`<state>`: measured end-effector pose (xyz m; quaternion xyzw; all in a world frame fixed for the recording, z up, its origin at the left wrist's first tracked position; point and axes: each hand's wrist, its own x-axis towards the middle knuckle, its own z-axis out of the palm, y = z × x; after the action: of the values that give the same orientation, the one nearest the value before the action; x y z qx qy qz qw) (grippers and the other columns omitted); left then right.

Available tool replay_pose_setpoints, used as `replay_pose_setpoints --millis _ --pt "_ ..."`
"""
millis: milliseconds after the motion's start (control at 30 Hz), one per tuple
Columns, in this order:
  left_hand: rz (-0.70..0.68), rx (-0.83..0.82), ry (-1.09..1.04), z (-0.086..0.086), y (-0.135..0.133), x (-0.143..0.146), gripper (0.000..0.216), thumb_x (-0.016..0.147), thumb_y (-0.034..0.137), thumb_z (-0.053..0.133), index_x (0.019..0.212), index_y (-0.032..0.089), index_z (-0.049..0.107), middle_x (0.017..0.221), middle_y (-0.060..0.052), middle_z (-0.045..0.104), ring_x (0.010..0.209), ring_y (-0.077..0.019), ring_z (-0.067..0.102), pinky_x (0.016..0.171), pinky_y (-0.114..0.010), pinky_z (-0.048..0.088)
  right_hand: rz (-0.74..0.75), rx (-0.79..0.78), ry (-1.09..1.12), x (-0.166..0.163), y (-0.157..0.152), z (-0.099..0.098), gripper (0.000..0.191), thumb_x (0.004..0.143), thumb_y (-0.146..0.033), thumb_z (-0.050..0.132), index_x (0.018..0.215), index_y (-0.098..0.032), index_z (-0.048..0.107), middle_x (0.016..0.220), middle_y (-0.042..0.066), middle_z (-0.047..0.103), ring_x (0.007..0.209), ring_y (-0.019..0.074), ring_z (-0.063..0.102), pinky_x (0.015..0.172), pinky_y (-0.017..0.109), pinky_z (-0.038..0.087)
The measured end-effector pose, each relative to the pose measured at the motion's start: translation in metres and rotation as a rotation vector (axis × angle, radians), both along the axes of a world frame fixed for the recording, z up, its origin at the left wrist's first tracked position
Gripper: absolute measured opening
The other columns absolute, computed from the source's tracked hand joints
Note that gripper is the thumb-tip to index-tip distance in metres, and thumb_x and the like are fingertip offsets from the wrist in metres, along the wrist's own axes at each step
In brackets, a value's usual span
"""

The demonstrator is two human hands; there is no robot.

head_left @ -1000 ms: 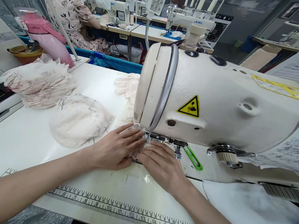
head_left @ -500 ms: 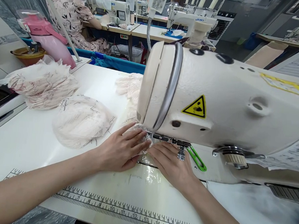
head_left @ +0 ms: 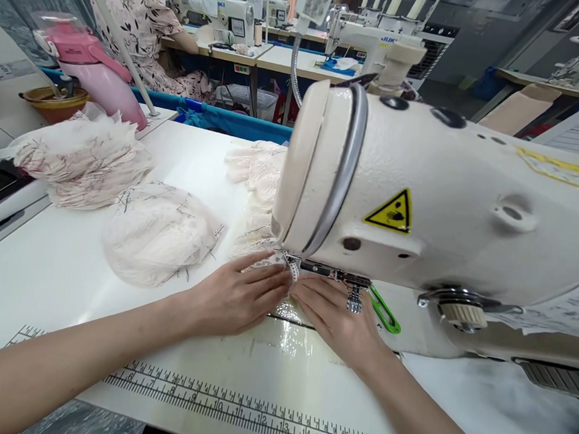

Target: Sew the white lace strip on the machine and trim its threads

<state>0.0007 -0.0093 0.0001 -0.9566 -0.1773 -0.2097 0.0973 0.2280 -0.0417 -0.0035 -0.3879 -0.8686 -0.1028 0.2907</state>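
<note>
White tabletop (head_left: 59, 272), lace fabric (head_left: 257, 231), lying front-to-back

Pale pink fabric (head_left: 260, 201), cream sewing machine (head_left: 436, 202)

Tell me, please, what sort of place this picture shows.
It looks like a sewing workshop, probably for garments: a large sewing machine stands in front, pale lacy fabric lies by its head, and further machines and thread cones stand behind.
</note>
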Motion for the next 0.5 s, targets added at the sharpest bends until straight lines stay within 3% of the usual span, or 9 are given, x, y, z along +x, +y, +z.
replay_pose_setpoints --millis 200,400,500 --pt "-0.029 0.049 -0.001 0.004 0.000 0.000 0.025 0.097 0.010 0.045 0.105 0.009 0.069 0.116 -0.008 0.074 0.110 -0.0207 0.069 0.105 -0.036 0.052 0.023 -0.052 0.023 -0.006 -0.004 0.003 0.020 0.097 -0.015 0.054 0.091 -0.021 0.072 0.090 0.000 0.075 0.078 0.0123 0.066 0.066 0.027 0.046" --pt "-0.019 0.014 0.011 0.005 0.005 -0.002 0.029 0.099 0.014 0.039 0.100 0.009 0.067 0.115 -0.011 0.074 0.109 -0.0215 0.070 0.102 -0.035 0.055 0.052 -0.104 -0.022 -0.009 -0.008 -0.001 0.021 0.097 -0.015 0.052 0.105 -0.018 0.071 0.104 0.005 0.074 0.095 0.0160 0.067 0.080 0.029 0.052" --pt "-0.004 -0.012 0.001 0.004 0.007 -0.003 0.029 0.100 0.016 0.038 0.100 0.009 0.067 0.116 -0.012 0.073 0.109 -0.0218 0.070 0.103 -0.037 0.054 0.038 -0.067 -0.066 -0.011 -0.010 -0.003 0.021 0.098 -0.019 0.053 0.108 -0.016 0.070 0.108 0.006 0.074 0.096 0.0173 0.067 0.077 0.030 0.052"
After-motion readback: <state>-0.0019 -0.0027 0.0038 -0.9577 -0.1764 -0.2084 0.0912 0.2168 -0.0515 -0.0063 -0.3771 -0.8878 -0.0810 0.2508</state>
